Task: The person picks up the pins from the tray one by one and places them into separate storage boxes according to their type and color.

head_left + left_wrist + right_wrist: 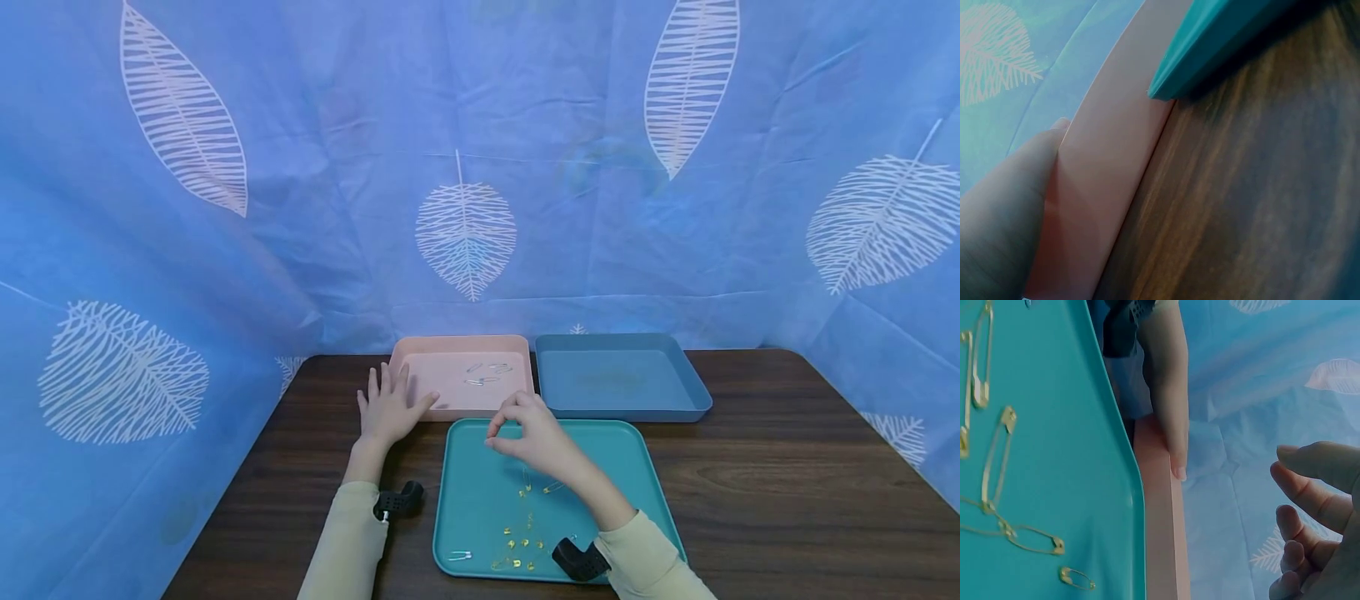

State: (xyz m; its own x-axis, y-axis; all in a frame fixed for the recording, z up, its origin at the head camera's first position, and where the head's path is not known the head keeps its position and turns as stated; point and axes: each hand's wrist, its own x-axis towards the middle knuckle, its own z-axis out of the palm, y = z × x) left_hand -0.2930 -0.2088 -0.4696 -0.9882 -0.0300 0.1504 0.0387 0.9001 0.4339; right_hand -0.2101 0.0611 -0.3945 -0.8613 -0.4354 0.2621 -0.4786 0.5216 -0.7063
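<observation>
My left hand [387, 410] lies spread at the near left corner of a pink tray [465, 343]. In the left wrist view its thumb [1016, 194] reaches over the tray's front rim. Several silver safety pins [482, 381] lie inside that tray. Above the far part of a teal tray [442, 508] hovers my right hand [536, 433], thumb and index tips close together, nothing showing between them. Its other fingers [1300, 550] curl loosely in the right wrist view. Several gold safety pins [999, 459] lie scattered in the teal tray, with a silver safety pin [460, 556] near its front left corner.
A blue tray [622, 412] sits right of the pink one, behind the teal tray. All three stand on a dark wood table [795, 483]. A blue leaf-print cloth [555, 233] hangs behind and at both sides. Black wrist cameras [579, 560] sit on both sleeves.
</observation>
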